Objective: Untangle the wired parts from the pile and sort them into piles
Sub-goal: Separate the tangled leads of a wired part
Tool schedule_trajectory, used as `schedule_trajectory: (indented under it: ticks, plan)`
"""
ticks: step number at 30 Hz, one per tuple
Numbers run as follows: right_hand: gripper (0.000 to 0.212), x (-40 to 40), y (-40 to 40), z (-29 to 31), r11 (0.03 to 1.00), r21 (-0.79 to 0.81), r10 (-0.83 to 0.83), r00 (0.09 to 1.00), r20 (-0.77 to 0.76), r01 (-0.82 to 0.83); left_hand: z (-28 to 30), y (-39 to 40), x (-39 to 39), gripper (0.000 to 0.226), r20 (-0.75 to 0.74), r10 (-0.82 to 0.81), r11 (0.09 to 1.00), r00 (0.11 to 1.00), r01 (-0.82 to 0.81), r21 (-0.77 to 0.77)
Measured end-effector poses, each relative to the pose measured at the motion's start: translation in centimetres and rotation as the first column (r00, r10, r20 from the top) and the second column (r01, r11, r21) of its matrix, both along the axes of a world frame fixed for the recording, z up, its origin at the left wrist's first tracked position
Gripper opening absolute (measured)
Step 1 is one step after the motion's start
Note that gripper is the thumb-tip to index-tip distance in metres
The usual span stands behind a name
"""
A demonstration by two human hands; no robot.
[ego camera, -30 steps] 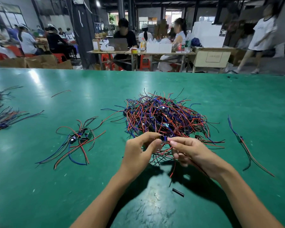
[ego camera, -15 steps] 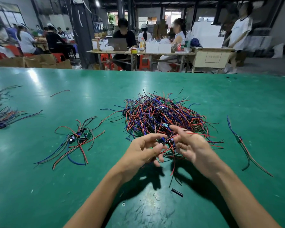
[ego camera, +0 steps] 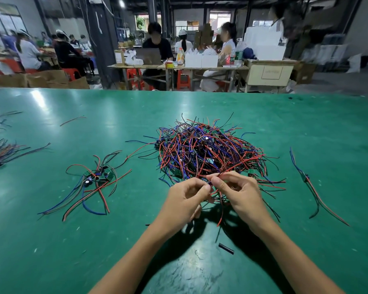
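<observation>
Left hand (ego camera: pixel 185 199): fingers curled, pinching wires at near edge of tangled pile (ego camera: pixel 208 151).
Right hand (ego camera: pixel 235 192): thumb + forefinger pinching a red wire (ego camera: pixel 240 166) running up-right into pile.
Pile: mid green desk (ego camera: pixel 306 124), red/blue/black leads.
Sorted bunch (ego camera: pixel 96 177): left of pile, apart.
Single wired part (ego camera: pixel 306 179): far right, alone.

No legible text anywhere; faint, unreadable marking on the background cardboard box (ego camera: pixel 271 73).
</observation>
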State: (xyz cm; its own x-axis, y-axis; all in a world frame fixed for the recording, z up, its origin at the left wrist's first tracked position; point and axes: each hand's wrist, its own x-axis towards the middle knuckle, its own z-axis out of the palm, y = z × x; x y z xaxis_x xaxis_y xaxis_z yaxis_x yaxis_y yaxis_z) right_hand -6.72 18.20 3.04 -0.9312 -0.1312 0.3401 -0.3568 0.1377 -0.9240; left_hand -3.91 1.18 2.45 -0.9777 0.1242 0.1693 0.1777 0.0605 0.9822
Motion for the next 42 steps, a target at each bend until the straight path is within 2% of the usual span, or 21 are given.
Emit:
schedule_trajectory:
  ticks: [7, 11, 14, 19, 24, 27, 30, 35, 38, 40, 42]
  plan:
    - [0.023, 0.5, -1.9, -1.3, 0.995, -0.022, 0.103, 0.994, 0.043, -0.102, -0.2, 0.6, -0.1, 0.012, -0.052, 0.047, 0.998, 0.998, -0.045, 0.05]
    - [0.028, 1.0, -2.3, -1.3, 0.992, -0.103, 0.078, 0.994, 0.074, -0.07, -0.6, 0.6, -0.4, 0.015, -0.077, 0.062, 0.996, 0.995, -0.057, 0.066]
    - [0.03, 1.0, -2.5, -1.1, 0.994, -0.114, 0.019, 0.99, 0.142, -0.002, -0.6, 0.7, -0.5, 0.017, -0.069, 0.051, 0.996, 0.996, -0.046, 0.074]
    - [0.03, 0.0, -2.2, -0.4, 0.971, -0.176, -0.113, 0.96, 0.255, 0.161, -0.2, 0.7, -1.0, 0.016, -0.108, 0.022, 0.999, 0.994, -0.027, -0.041]
    - [0.031, -1.2, -0.6, 0.3, 0.908, -0.313, -0.157, 0.919, 0.363, 0.279, -0.7, 1.0, -0.5, 0.012, -0.079, -0.054, 0.991, 0.995, 0.044, -0.125]
    - [0.025, -1.4, 0.2, 0.6, 0.863, -0.392, -0.141, 0.898, 0.417, 0.318, -0.8, 1.3, -0.3, 0.013, -0.075, -0.076, 0.982, 0.994, 0.062, -0.179]
    - [0.02, -1.4, 0.8, 0.8, 0.848, -0.423, -0.114, 0.888, 0.445, 0.32, -0.4, 0.9, -0.2, 0.015, -0.065, -0.113, 0.982, 0.991, 0.101, -0.158]
    - [0.024, -1.3, 1.4, 0.9, 0.858, -0.48, 0.074, 0.88, 0.469, 0.183, 0.2, 0.3, 0.2, 0.012, -0.043, -0.102, 0.993, 0.994, 0.099, -0.063]
    - [0.039, -1.1, 1.4, 1.0, 0.943, -0.332, 0.164, 0.908, 0.385, -0.029, 0.5, -0.1, 0.2, 0.011, 0.0, -0.009, 0.999, 1.0, 0.009, 0.032]
    - [0.031, -0.4, 0.7, 0.8, 0.983, -0.104, 0.174, 0.951, 0.256, -0.152, 0.5, -0.3, 0.1, 0.011, 0.03, 0.015, 0.998, 0.999, -0.017, 0.06]
    - [0.021, 0.2, -0.1, 0.2, 0.983, 0.08, 0.154, 0.981, 0.118, -0.164, 0.6, -0.5, 0.1, 0.013, 0.045, -0.008, 0.997, 0.999, 0.005, 0.075]
